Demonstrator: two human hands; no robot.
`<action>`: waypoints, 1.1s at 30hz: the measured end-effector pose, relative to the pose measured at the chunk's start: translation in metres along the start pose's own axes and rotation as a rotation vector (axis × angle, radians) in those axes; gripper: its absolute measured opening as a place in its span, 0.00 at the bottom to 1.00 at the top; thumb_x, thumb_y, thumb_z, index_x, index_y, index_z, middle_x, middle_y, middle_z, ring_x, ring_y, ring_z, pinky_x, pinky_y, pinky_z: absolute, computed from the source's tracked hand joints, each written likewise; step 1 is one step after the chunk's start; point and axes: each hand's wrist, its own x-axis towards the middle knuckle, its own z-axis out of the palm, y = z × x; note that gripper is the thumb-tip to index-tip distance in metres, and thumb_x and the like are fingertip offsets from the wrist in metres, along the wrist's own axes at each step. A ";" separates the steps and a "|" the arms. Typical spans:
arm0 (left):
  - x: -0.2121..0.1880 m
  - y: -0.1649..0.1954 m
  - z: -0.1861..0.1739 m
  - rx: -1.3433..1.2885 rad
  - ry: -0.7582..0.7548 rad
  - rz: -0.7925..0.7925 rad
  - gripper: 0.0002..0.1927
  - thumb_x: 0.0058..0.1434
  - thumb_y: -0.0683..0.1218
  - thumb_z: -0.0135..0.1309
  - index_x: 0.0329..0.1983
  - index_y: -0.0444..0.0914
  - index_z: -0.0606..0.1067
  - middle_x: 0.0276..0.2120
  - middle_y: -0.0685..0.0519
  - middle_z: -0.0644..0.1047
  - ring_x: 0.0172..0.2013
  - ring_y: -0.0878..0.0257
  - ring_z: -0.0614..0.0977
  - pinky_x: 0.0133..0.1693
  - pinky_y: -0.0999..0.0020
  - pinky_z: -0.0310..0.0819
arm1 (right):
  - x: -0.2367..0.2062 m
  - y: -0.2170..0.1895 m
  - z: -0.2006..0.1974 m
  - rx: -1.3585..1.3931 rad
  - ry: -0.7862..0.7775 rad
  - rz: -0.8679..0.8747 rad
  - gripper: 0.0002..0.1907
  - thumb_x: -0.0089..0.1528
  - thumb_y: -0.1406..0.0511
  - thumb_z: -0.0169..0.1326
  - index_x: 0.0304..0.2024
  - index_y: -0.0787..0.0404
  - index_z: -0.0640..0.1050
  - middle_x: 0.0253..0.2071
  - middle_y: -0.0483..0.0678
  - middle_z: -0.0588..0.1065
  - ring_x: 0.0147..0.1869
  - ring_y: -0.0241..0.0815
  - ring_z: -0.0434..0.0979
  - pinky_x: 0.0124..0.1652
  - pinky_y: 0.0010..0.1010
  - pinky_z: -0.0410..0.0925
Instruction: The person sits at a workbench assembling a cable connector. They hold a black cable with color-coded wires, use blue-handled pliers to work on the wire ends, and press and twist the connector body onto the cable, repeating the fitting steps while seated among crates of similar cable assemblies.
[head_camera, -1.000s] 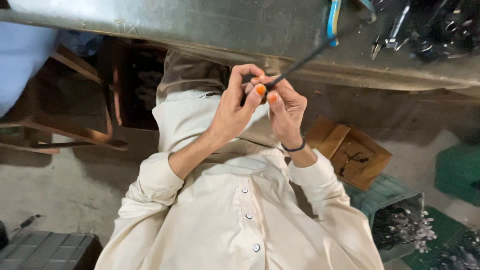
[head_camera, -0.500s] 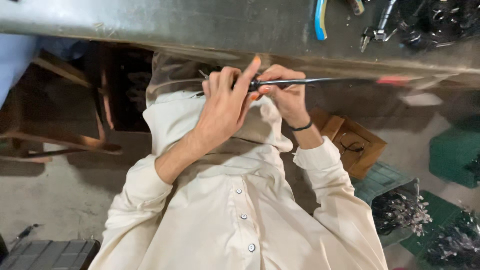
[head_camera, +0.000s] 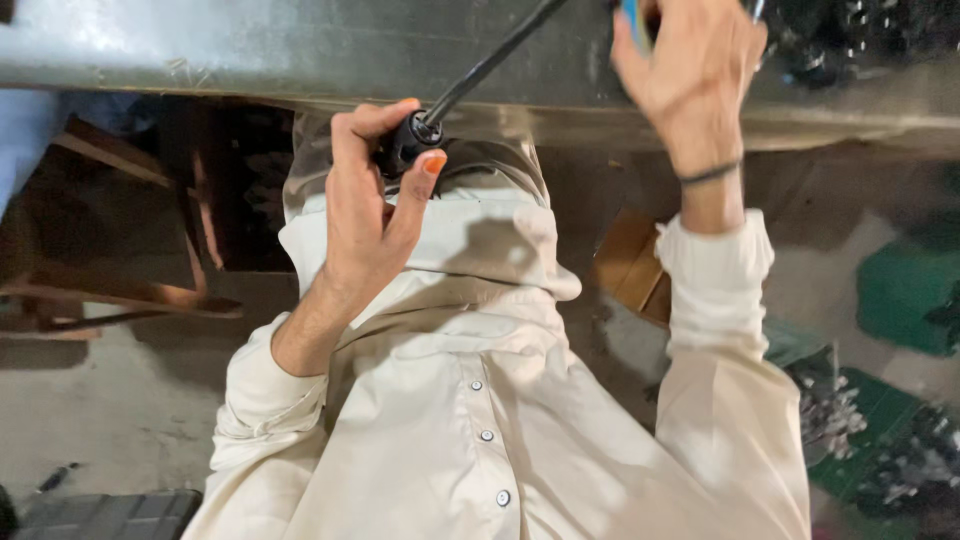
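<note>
Head view, live: on the left, the left hand (head_camera: 365, 205) is now alone on the tool. The black handle (head_camera: 405, 145) is pinched between thumb and curled fingers, and the dark rod (head_camera: 490, 62) is angled up over the edge of the grey metal worktop (head_camera: 200, 45). Half a second ago both hands were clasped on it; the grip has been split. To the right, the right hand (head_camera: 690, 70) has been lifted to the worktop, fingers spread near a blue-handled tool (head_camera: 633, 12). Whether that is gripped cannot be told.
</note>
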 end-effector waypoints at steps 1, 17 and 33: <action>0.001 -0.001 -0.003 0.062 0.032 0.020 0.17 0.79 0.43 0.57 0.61 0.31 0.64 0.45 0.50 0.70 0.43 0.66 0.72 0.50 0.76 0.70 | -0.008 -0.003 -0.001 0.120 -0.040 -0.015 0.13 0.59 0.63 0.66 0.31 0.61 0.74 0.32 0.51 0.75 0.36 0.55 0.77 0.31 0.40 0.65; -0.013 -0.015 -0.015 0.465 -0.149 0.062 0.15 0.80 0.51 0.51 0.60 0.36 0.70 0.35 0.52 0.77 0.39 0.52 0.65 0.54 0.58 0.54 | -0.114 -0.117 0.042 0.914 -0.316 0.062 0.23 0.61 0.79 0.51 0.57 0.70 0.60 0.59 0.62 0.66 0.55 0.56 0.72 0.54 0.41 0.70; -0.028 -0.018 -0.009 0.745 0.022 0.203 0.17 0.75 0.50 0.63 0.58 0.38 0.71 0.34 0.57 0.74 0.33 0.61 0.72 0.47 0.59 0.49 | -0.071 -0.121 -0.009 0.810 -0.431 -0.036 0.19 0.65 0.71 0.56 0.58 0.65 0.70 0.43 0.59 0.74 0.46 0.62 0.75 0.45 0.46 0.68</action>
